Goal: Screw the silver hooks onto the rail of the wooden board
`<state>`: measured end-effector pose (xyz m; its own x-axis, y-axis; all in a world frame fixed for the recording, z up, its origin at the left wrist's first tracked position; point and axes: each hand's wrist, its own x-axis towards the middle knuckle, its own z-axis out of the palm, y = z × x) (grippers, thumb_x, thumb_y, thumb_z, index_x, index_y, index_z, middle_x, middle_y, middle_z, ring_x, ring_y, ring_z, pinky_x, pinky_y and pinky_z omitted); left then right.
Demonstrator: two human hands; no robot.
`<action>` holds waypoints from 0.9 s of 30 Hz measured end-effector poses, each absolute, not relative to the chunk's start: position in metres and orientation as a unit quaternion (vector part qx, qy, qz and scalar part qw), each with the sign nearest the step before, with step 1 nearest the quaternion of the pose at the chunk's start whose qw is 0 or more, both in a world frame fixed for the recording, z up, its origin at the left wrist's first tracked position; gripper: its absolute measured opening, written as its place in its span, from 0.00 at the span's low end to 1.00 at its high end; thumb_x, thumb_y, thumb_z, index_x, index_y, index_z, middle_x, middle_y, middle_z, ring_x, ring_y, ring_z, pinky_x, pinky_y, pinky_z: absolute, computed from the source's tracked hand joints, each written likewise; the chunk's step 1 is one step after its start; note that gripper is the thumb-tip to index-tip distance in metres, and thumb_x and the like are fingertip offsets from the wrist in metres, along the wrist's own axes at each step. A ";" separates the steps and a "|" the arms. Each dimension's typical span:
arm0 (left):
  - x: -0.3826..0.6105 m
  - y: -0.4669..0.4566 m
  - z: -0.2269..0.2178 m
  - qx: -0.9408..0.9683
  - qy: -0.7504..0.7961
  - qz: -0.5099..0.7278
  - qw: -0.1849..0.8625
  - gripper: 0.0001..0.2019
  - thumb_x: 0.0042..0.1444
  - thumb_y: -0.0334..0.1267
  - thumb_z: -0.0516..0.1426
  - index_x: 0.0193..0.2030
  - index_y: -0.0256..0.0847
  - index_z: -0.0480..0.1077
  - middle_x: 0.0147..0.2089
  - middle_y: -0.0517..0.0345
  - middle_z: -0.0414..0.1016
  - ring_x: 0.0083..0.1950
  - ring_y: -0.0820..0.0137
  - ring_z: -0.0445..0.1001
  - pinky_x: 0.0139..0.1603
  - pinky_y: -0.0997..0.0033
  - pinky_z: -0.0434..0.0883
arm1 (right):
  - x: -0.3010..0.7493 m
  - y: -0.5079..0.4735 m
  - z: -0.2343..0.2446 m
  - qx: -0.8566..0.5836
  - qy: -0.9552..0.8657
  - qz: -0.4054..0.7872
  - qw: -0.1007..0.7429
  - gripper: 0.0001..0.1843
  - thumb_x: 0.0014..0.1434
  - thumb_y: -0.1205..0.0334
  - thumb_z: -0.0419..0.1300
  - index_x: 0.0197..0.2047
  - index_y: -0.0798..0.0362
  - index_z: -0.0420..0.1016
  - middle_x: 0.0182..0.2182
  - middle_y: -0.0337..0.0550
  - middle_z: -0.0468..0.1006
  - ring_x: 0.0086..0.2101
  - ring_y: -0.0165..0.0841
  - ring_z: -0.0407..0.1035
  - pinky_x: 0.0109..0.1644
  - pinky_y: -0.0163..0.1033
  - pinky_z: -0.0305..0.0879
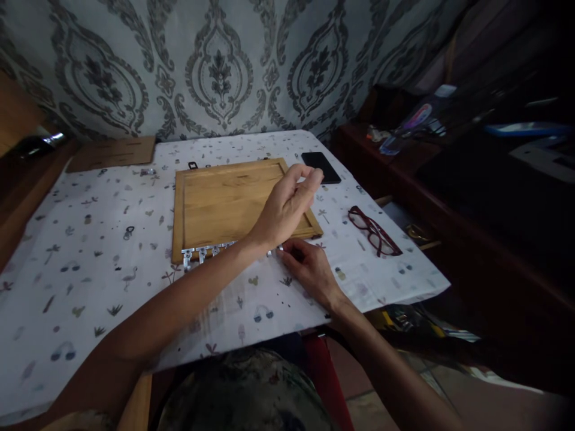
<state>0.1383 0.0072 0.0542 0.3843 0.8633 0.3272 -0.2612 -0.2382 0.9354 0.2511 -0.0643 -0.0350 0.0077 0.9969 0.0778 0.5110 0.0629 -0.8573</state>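
Note:
A framed wooden panel (220, 200) lies flat on the patterned tablecloth. Several small silver metal brackets (202, 254) line up along its front edge, partly hidden behind my left forearm. My left hand (287, 203) is raised over the panel's right side, its fingers curled together; whether they hold anything is hidden. Low at the panel's front right corner, my right hand (309, 263) has thumb and fingers closed at the end of the row, where a bit of shiny metal shows at the fingertips.
Beyond the panel's right side lies a black phone (321, 166). Red-framed glasses (375, 232) rest near the table's right edge. A cardboard piece (114, 153) is at the back left. To the right, a dark cabinet holds a plastic bottle (417, 117), with an open drawer below.

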 end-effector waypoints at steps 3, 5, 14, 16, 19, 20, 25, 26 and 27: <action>0.141 0.007 0.050 0.613 0.244 0.504 0.557 0.14 0.72 0.48 0.52 0.37 0.43 0.64 0.24 0.67 0.53 0.24 0.77 0.55 0.26 0.75 0.56 | 0.251 -0.064 -0.035 -0.607 -0.623 0.325 0.371 0.12 0.57 0.51 0.59 0.30 0.52 0.71 0.23 0.37 0.71 0.26 0.31 0.62 0.32 0.38 0.59; 0.142 0.009 0.050 0.612 0.249 0.512 0.549 0.17 0.71 0.52 0.52 0.35 0.42 0.65 0.23 0.67 0.52 0.23 0.78 0.54 0.25 0.75 0.56 | 0.251 -0.064 -0.035 -0.608 -0.624 0.325 0.368 0.13 0.57 0.51 0.59 0.31 0.52 0.71 0.23 0.37 0.70 0.26 0.31 0.62 0.32 0.38 0.58; 0.145 0.019 0.055 0.614 0.246 0.494 0.564 0.21 0.71 0.55 0.51 0.33 0.41 0.65 0.17 0.71 0.49 0.18 0.80 0.51 0.21 0.77 0.52 | 0.252 -0.064 -0.034 -0.605 -0.622 0.331 0.370 0.13 0.58 0.51 0.59 0.30 0.52 0.71 0.23 0.37 0.70 0.25 0.30 0.62 0.31 0.37 0.58; 0.144 0.021 0.056 0.618 0.241 0.479 0.575 0.21 0.70 0.56 0.51 0.33 0.42 0.65 0.16 0.72 0.47 0.17 0.80 0.50 0.20 0.77 0.50 | 0.253 -0.064 -0.035 -0.603 -0.624 0.332 0.370 0.13 0.58 0.51 0.59 0.30 0.52 0.71 0.23 0.37 0.71 0.25 0.30 0.62 0.31 0.37 0.58; 0.142 0.023 0.055 0.625 0.222 0.459 0.591 0.21 0.69 0.57 0.53 0.33 0.42 0.65 0.16 0.72 0.46 0.17 0.80 0.48 0.20 0.75 0.48 | 0.253 -0.064 -0.037 -0.603 -0.624 0.332 0.370 0.13 0.58 0.50 0.59 0.30 0.51 0.71 0.23 0.37 0.71 0.25 0.30 0.62 0.31 0.37 0.58; 0.142 0.023 0.054 0.628 0.214 0.453 0.595 0.20 0.69 0.56 0.53 0.33 0.42 0.66 0.16 0.72 0.46 0.17 0.80 0.49 0.20 0.75 0.48 | 0.253 -0.064 -0.037 -0.603 -0.624 0.332 0.369 0.13 0.58 0.50 0.59 0.30 0.51 0.71 0.23 0.37 0.70 0.25 0.30 0.61 0.31 0.37 0.58; 0.139 0.021 0.054 0.625 0.231 0.473 0.577 0.16 0.72 0.47 0.52 0.33 0.41 0.65 0.20 0.69 0.52 0.20 0.80 0.53 0.23 0.76 0.53 | 0.253 -0.063 -0.036 -0.601 -0.629 0.329 0.368 0.13 0.57 0.50 0.59 0.30 0.51 0.70 0.22 0.37 0.70 0.24 0.30 0.60 0.30 0.37 0.57; 0.138 0.020 0.055 0.619 0.242 0.488 0.566 0.16 0.72 0.45 0.52 0.33 0.41 0.64 0.21 0.69 0.54 0.21 0.80 0.55 0.24 0.77 0.55 | 0.253 -0.063 -0.036 -0.601 -0.629 0.328 0.368 0.13 0.58 0.50 0.59 0.30 0.51 0.70 0.22 0.37 0.70 0.24 0.30 0.60 0.30 0.37 0.57; 0.138 0.019 0.057 0.612 0.252 0.504 0.555 0.16 0.72 0.42 0.52 0.32 0.40 0.62 0.22 0.68 0.55 0.23 0.81 0.56 0.25 0.78 0.56 | 0.253 -0.063 -0.036 -0.602 -0.629 0.327 0.367 0.13 0.58 0.50 0.59 0.30 0.51 0.70 0.22 0.37 0.69 0.24 0.30 0.59 0.30 0.37 0.56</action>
